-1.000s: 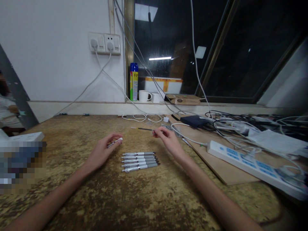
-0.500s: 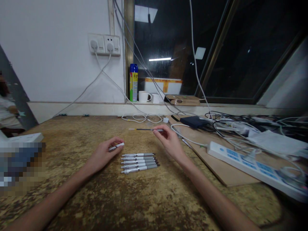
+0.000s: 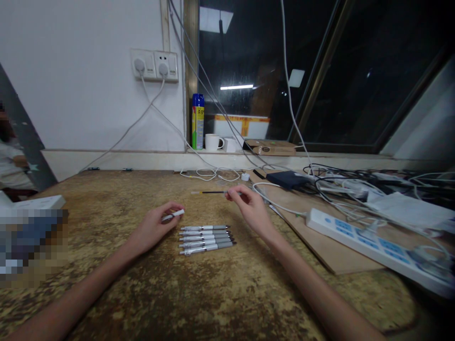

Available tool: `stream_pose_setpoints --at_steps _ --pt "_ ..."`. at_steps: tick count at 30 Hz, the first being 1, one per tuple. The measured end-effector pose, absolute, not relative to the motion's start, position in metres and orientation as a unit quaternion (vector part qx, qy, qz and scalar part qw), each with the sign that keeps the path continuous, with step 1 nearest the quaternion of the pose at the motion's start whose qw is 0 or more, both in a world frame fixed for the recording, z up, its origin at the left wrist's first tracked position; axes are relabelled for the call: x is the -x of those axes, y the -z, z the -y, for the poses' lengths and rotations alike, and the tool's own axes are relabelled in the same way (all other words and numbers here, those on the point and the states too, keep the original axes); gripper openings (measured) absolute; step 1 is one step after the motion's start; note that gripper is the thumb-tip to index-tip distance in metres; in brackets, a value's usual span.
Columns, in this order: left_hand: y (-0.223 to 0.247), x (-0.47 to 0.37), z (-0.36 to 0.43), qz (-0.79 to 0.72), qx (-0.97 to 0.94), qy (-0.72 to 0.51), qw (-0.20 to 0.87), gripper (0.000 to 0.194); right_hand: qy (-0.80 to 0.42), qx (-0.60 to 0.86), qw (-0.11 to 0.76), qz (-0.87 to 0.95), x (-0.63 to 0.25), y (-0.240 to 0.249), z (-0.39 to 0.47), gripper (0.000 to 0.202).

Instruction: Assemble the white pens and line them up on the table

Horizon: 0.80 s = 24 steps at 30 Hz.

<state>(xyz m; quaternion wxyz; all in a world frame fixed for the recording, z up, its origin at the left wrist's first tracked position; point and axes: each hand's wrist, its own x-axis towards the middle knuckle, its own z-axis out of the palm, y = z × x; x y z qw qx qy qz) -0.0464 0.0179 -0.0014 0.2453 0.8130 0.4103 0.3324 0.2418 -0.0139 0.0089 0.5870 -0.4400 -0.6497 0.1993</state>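
Note:
Between the thumb and fingers of my left hand [image 3: 158,225] is a white pen barrel [image 3: 174,215], its end pointing right. My right hand [image 3: 250,206] pinches the front end of a dark pen refill [image 3: 213,192]. The refill lies nearly level, its clear and yellow back end pointing left. The two parts are apart from each other. Below and between my hands, several white and grey pens [image 3: 204,240] lie side by side in a row on the worn wooden table [image 3: 199,298].
A white power strip [image 3: 362,244] and a brown board [image 3: 320,241] lie on the right, with tangled cables and a dark box [image 3: 287,179] behind. A white cable [image 3: 213,175] coils at the back. A spray can [image 3: 198,122] and mug [image 3: 212,142] stand on the sill.
Little differs. My right hand's fingers have shifted slightly around the refill's end, and the refill sits a touch lower. My left hand keeps the pen barrel in place.

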Motion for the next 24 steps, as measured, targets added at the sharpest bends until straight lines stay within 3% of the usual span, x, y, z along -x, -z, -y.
stream_pose_setpoints --at_steps 15,24 --pt "0.0014 0.0469 -0.0190 -0.403 -0.801 -0.343 0.279 0.040 -0.211 0.443 0.593 0.639 -0.2418 -0.0101 0.0146 0.044" --pt "-0.0017 0.0471 -0.0166 -0.416 -0.784 -0.350 0.299 0.040 -0.216 0.438 0.593 0.641 -0.2422 -0.0089 0.0138 0.035"
